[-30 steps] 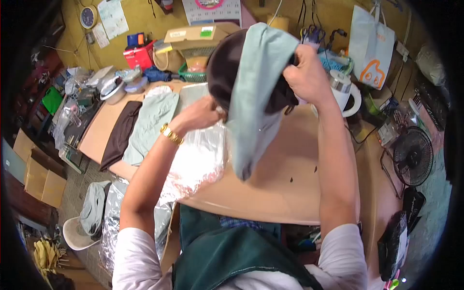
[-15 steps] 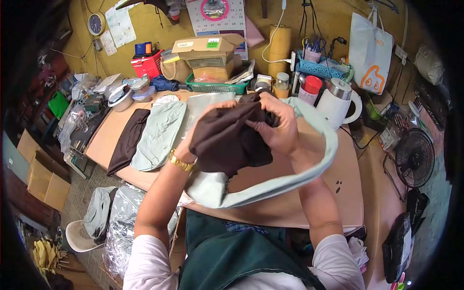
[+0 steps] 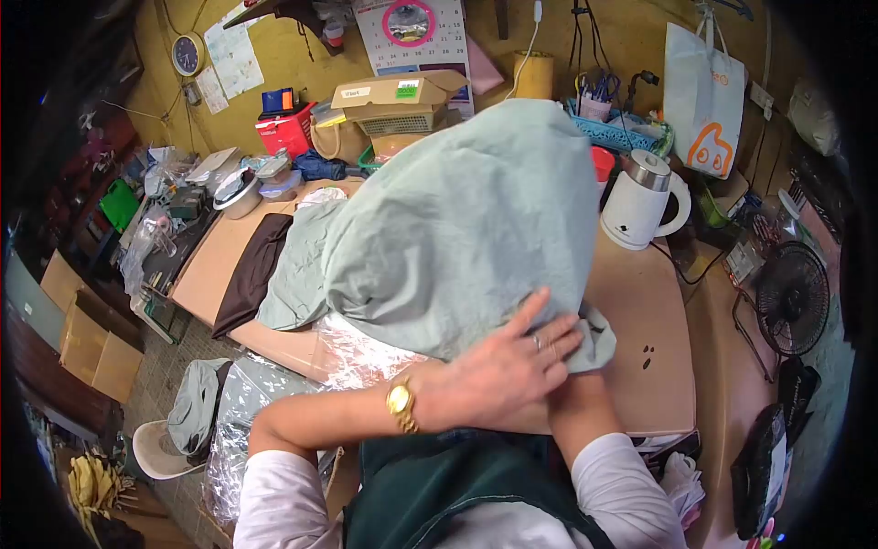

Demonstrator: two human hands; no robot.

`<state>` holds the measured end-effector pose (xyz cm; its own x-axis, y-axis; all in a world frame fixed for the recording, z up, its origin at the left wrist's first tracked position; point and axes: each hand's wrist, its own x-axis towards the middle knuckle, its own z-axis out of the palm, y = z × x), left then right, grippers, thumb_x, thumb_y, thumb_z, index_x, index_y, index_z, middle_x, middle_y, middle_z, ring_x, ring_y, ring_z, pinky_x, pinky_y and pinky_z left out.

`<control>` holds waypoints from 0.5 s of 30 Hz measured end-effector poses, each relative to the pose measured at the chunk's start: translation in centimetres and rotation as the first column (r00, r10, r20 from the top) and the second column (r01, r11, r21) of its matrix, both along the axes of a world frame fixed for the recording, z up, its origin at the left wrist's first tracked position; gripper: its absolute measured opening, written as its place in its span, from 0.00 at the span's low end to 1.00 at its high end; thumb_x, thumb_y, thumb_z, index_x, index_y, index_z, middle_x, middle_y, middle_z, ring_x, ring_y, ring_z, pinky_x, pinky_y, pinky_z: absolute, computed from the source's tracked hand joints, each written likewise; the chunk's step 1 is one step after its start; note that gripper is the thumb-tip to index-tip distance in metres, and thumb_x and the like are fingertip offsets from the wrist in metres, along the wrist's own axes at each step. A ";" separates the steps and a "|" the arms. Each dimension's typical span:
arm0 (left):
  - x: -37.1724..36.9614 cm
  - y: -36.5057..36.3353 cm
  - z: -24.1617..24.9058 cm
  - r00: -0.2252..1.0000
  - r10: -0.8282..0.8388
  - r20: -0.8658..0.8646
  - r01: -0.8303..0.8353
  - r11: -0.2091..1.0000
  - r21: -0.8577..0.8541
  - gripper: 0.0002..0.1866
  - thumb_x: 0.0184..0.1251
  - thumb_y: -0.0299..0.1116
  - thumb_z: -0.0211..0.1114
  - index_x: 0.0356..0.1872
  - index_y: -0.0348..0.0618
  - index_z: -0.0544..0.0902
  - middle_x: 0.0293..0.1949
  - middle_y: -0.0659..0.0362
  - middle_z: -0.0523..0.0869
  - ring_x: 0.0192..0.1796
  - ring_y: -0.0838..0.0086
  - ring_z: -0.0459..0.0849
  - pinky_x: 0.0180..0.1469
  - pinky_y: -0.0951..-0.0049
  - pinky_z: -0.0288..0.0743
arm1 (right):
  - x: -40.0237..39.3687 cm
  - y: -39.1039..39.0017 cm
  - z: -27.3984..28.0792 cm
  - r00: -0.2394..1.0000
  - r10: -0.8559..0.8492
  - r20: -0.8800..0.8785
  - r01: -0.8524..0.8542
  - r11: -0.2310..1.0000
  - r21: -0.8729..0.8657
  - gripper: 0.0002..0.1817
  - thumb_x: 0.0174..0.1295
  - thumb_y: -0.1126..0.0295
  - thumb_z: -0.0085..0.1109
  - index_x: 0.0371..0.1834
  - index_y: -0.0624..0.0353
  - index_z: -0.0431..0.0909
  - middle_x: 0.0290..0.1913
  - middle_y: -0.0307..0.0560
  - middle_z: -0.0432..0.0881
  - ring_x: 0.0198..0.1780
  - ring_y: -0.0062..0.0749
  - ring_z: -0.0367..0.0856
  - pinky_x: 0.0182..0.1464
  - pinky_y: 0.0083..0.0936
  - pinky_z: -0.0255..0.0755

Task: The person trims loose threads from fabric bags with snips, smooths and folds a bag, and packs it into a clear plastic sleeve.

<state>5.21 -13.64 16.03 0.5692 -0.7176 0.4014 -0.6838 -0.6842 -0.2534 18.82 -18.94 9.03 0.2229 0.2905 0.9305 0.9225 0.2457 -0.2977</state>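
Note:
A large pale grey-green cloth piece [image 3: 476, 210] is raised and spread over the middle of the table, bulging upward like a sleeve or bag. My right forearm [image 3: 583, 403] goes up into its lower edge, so my right hand is hidden inside or behind the cloth. My left hand [image 3: 498, 371], with a ring and a gold watch [image 3: 401, 403] at the wrist, lies across the cloth's lower part, fingers stretched and slightly spread. Left of it lie another pale green cloth [image 3: 297, 265] and a dark brown cloth [image 3: 253, 274], both on the table.
On the table [image 3: 645, 302], a white kettle [image 3: 637, 206] stands at the right. A cardboard box [image 3: 393, 91], a red box [image 3: 285, 133] and a white bowl [image 3: 240, 197] are at the back. Clear plastic wrap [image 3: 375, 352] lies near the front edge; a black fan [image 3: 791, 297] stands at right.
The bunched brown side no longer shows; the cloth now appears pale green outward and opened upward. My left hand has come down and across to the right, while my right hand has become covered.

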 end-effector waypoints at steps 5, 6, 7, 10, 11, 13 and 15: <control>-3.6 1.7 2.2 0.934 0.308 0.180 -0.199 0.869 -0.452 0.11 0.53 0.24 0.64 0.39 0.39 0.78 0.56 0.51 0.80 0.57 0.59 0.78 0.63 0.49 0.65 | -0.4 0.1 -0.6 0.999 -0.030 -0.011 0.030 0.999 -0.044 0.19 0.64 0.66 0.53 0.56 0.63 0.72 0.53 0.56 0.75 0.56 0.42 0.74 0.60 0.32 0.66; -3.5 1.2 1.7 0.986 0.147 -0.083 -0.168 0.811 -0.560 0.10 0.55 0.22 0.63 0.39 0.39 0.79 0.53 0.49 0.80 0.53 0.58 0.79 0.56 0.53 0.68 | -0.6 0.1 -0.7 0.999 -0.042 -0.003 0.042 0.998 -0.053 0.19 0.64 0.66 0.52 0.56 0.63 0.72 0.54 0.56 0.74 0.57 0.42 0.74 0.61 0.33 0.65; -3.4 0.6 1.1 0.946 -0.058 -0.320 -0.179 0.729 -0.660 0.09 0.56 0.20 0.62 0.38 0.38 0.79 0.50 0.48 0.81 0.49 0.57 0.79 0.49 0.57 0.72 | -0.8 0.1 -0.7 0.999 -0.053 -0.001 0.053 0.997 -0.063 0.19 0.65 0.66 0.51 0.57 0.63 0.72 0.55 0.56 0.74 0.58 0.41 0.73 0.62 0.33 0.65; 0.7 2.4 -3.7 0.849 0.194 -0.491 -0.437 0.780 -0.448 0.09 0.59 0.21 0.59 0.41 0.36 0.77 0.40 0.45 0.79 0.42 0.50 0.77 0.42 0.59 0.72 | -0.4 0.7 0.2 0.990 -0.142 0.000 0.142 0.985 -0.099 0.20 0.67 0.66 0.47 0.59 0.62 0.71 0.58 0.56 0.73 0.61 0.41 0.71 0.65 0.33 0.63; 1.8 3.1 -5.0 0.746 0.411 -0.524 -0.615 0.726 -0.307 0.10 0.59 0.22 0.59 0.43 0.35 0.76 0.38 0.44 0.79 0.40 0.47 0.76 0.42 0.56 0.71 | -0.2 1.0 0.6 0.982 -0.190 0.010 0.190 0.975 -0.115 0.20 0.67 0.66 0.46 0.60 0.62 0.70 0.59 0.56 0.73 0.62 0.41 0.71 0.66 0.34 0.63; 2.5 5.2 -5.7 0.862 0.470 -0.191 -0.485 0.651 -0.584 0.17 0.61 0.24 0.60 0.51 0.31 0.72 0.41 0.41 0.77 0.42 0.43 0.74 0.47 0.51 0.69 | 0.0 1.5 0.6 0.933 -0.356 0.051 0.359 0.915 -0.182 0.20 0.69 0.66 0.44 0.61 0.62 0.70 0.62 0.56 0.72 0.64 0.41 0.70 0.68 0.34 0.62; 3.3 7.0 -5.0 0.829 0.539 -0.149 -0.484 0.559 -0.673 0.22 0.63 0.24 0.59 0.58 0.30 0.67 0.51 0.36 0.73 0.49 0.40 0.72 0.53 0.49 0.66 | -0.3 1.0 -1.2 0.842 -0.503 0.193 0.539 0.770 -0.342 0.21 0.70 0.66 0.42 0.63 0.62 0.69 0.64 0.56 0.71 0.66 0.40 0.69 0.70 0.34 0.61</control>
<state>8.55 -6.60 11.00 0.7070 0.1589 0.6891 -0.1648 -0.9106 0.3789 18.47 -17.93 7.79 0.3660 0.4765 0.7994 0.9024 -0.3918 -0.1795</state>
